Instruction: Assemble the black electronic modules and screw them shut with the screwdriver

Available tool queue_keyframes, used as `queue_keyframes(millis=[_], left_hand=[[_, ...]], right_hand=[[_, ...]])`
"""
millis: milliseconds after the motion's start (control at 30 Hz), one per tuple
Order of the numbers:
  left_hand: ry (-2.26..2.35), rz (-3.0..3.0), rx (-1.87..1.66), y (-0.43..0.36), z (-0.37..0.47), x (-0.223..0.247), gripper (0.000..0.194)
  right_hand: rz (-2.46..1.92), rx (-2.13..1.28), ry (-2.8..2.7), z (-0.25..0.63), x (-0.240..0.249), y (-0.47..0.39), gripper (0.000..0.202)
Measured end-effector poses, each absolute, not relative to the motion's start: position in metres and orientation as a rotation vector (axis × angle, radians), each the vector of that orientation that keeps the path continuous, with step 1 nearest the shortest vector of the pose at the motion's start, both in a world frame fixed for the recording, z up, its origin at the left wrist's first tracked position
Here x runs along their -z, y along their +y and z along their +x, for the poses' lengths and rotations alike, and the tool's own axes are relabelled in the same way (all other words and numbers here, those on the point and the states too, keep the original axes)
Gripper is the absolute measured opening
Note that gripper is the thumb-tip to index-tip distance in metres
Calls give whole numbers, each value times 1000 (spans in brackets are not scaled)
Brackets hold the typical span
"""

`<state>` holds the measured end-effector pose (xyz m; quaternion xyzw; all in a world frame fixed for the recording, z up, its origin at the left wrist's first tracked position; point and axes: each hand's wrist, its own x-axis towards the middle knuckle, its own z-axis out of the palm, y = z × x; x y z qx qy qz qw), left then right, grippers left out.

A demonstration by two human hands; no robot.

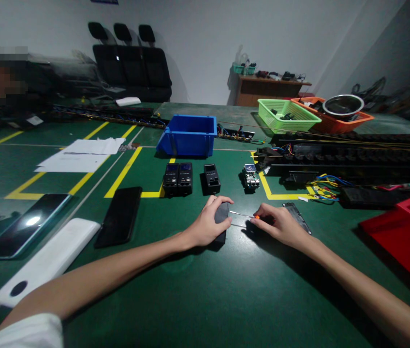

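My left hand (208, 222) is closed around a small black box-shaped device (221, 212) on the green table. In my right hand (275, 223) is a screwdriver (243, 214) with an orange handle, pinched between thumb and fingers. Its thin metal shaft points left, and the tip is at the right side of the device. Just beyond my right hand lies a flat dark panel (297, 217). Farther back stand a pair of black modules (178, 179), one black housing (211, 179) with a cut-out, and a bare circuit board assembly (250, 177).
A blue bin (190, 137) stands behind the modules. Two phones (120, 217) and a white power bank-like slab (51, 261) lie left, near paper sheets (81, 154). At right are a red bin (408, 237), wires (326, 186) and long black rails (335, 154). Another person sits far left.
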<state>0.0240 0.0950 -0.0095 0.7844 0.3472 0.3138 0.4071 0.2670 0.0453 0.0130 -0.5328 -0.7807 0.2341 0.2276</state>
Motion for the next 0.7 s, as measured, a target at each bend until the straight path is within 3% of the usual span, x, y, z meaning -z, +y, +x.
queue_keyframes(millis=[700], left_hand=[[887,1970,-780,95,24,9,37]], right_hand=[[-1459,-650,-2149,266,-15,45,26]])
